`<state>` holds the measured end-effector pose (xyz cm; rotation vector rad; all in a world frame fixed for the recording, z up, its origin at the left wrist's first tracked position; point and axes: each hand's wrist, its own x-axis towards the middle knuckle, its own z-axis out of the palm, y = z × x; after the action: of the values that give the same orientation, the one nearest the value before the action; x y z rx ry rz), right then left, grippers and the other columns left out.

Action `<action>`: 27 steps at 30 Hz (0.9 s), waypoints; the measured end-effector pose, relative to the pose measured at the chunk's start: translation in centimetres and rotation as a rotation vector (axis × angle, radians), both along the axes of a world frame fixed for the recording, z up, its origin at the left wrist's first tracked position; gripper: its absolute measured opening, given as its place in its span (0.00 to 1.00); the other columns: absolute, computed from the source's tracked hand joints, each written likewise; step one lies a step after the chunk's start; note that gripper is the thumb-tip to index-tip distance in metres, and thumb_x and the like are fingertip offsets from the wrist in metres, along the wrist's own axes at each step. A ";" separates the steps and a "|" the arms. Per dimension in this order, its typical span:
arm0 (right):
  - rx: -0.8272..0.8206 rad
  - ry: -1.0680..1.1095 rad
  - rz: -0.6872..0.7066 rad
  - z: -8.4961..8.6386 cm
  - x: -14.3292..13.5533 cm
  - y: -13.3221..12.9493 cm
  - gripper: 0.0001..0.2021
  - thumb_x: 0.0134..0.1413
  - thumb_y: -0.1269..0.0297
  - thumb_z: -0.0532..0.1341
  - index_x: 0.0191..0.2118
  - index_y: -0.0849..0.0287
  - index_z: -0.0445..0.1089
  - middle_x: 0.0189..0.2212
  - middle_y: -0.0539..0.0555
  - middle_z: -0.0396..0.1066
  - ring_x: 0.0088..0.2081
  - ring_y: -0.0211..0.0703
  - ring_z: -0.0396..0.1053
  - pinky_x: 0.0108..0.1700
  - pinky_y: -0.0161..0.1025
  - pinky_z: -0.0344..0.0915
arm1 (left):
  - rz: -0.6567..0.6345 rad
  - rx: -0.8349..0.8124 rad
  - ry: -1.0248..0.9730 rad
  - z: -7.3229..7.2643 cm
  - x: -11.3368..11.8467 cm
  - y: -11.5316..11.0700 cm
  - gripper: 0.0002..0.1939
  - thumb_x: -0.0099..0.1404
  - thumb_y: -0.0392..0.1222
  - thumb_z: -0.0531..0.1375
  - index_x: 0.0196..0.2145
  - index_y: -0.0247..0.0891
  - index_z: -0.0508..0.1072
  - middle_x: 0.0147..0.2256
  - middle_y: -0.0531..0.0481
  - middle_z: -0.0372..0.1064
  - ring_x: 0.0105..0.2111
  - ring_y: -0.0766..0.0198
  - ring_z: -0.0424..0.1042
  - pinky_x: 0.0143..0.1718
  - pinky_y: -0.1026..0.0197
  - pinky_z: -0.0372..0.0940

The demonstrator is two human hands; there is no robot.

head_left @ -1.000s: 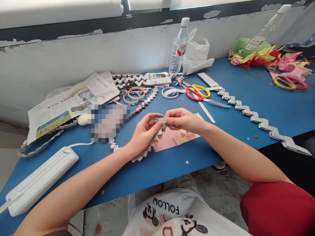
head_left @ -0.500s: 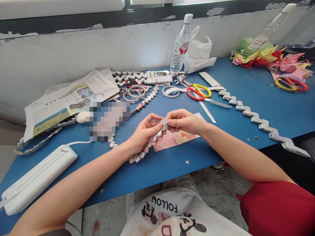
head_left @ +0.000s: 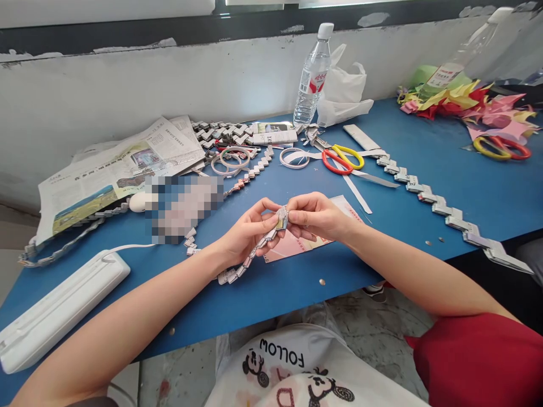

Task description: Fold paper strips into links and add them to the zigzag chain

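1. Turned since the earlier frame: folded-paper chain (head_left: 259, 247), its hanging length showing more edge-on and narrower. Stepped, zigzag links of printed paper; located in both hands, nearer the person than the red-and-yellow scissors (head_left: 343, 159).
2. Left hand (head_left: 246, 230): thumb and fingers curled, gripping the chain near its upper end; nearer the person than the scissors, off to their left.
3. Right hand (head_left: 316, 217): fingertips closed on the chain's upper end; directly nearer the person than the scissors.
4. Pink card (head_left: 292, 244): flat, thin, printed, under the hands, on the person's side of the scissors.
5. Long chain (head_left: 440, 208): stiff folded links, stepped outline, right of the scissors.
6. Pale ring (head_left: 294, 158): smooth, round, left of the scissors.
7. Water bottle (head_left: 311, 85): clear ribbed plastic, white cap, upright, behind the scissors; white bag (head_left: 344, 93), thin and crumpled, just beside it.
8. Newspapers (head_left: 112, 169): creased, overlapping sheets, well left of the scissors.
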<state>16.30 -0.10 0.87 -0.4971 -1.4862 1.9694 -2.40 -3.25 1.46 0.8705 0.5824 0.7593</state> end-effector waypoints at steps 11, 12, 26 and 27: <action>0.063 -0.036 -0.064 0.0 0.0 0.2 0.12 0.55 0.59 0.65 0.30 0.64 0.71 0.18 0.49 0.68 0.16 0.29 0.58 0.15 0.29 0.51 | 0.086 0.063 0.036 0.0 0.1 0.1 0.19 0.55 0.46 0.69 0.36 0.39 0.64 0.23 0.56 0.71 0.15 0.73 0.66 0.12 0.73 0.57; 0.059 -0.046 -0.077 0.0 0.1 0.4 0.12 0.55 0.59 0.65 0.30 0.64 0.71 0.18 0.48 0.67 0.17 0.29 0.57 0.16 0.29 0.49 | 0.132 0.086 0.047 0.0 0.1 0.2 0.18 0.55 0.46 0.69 0.35 0.38 0.64 0.24 0.56 0.71 0.17 0.72 0.68 0.14 0.72 0.61; 0.257 -0.256 -0.409 0.6 -1.2 -0.6 0.08 0.52 0.61 0.64 0.32 0.61 0.68 0.24 0.49 0.70 0.23 0.32 0.63 0.23 0.32 0.57 | 0.334 -0.095 0.040 0.0 0.1 0.9 0.16 0.53 0.37 0.68 0.41 0.35 0.75 0.25 0.54 0.70 0.21 0.74 0.67 0.18 0.73 0.63; 0.285 -0.257 -0.436 0.5 -1.3 -0.7 0.09 0.52 0.61 0.65 0.33 0.61 0.69 0.25 0.50 0.71 0.24 0.33 0.64 0.24 0.32 0.58 | 0.324 -0.097 0.041 0.0 0.2 0.9 0.16 0.53 0.37 0.68 0.41 0.35 0.76 0.24 0.54 0.69 0.21 0.74 0.67 0.18 0.73 0.63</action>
<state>14.98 -0.77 1.39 -0.8862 -1.6156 1.3717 -2.24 -2.35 1.44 0.7114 0.8019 0.9991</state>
